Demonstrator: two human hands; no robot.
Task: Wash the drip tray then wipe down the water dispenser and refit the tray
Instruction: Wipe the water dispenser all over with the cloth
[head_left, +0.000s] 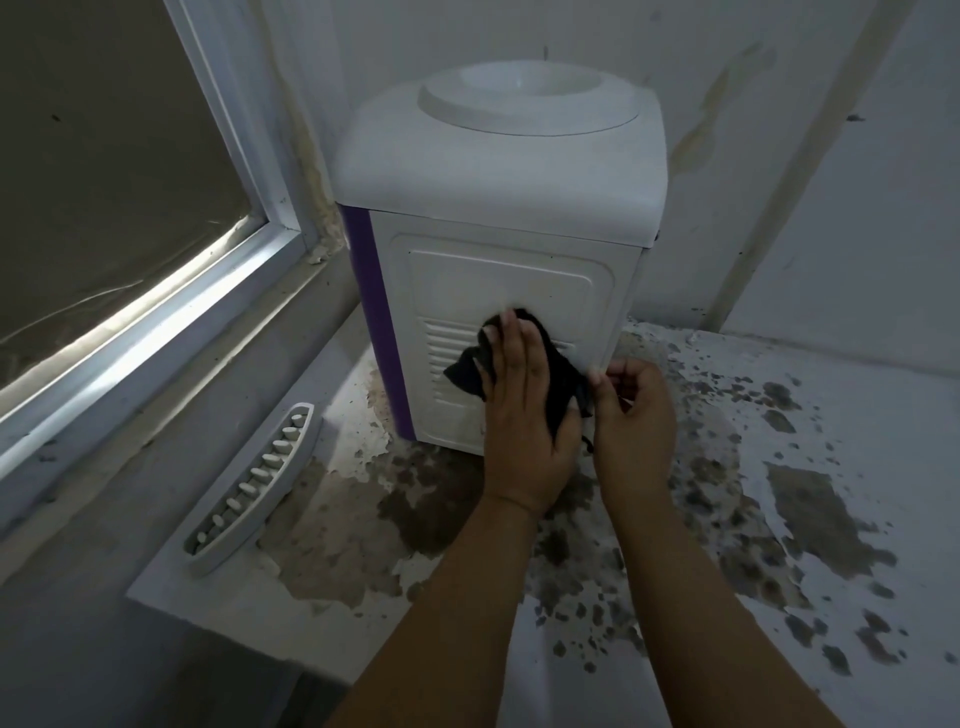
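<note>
From the head view we see our left hand (524, 415) pressing a crumpled black cloth (558, 387) flat-fingered against the ribbed white side panel of the boxy water dispenser (498, 208), our right hand (631, 410) curled gripping its corner edge, while the slotted oval drip tray (254, 486) lies apart on the flaking, stained counter (779, 519).

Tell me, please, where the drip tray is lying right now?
The drip tray lies on the stained counter at lower left, beside the window frame, left of the water dispenser.
</note>
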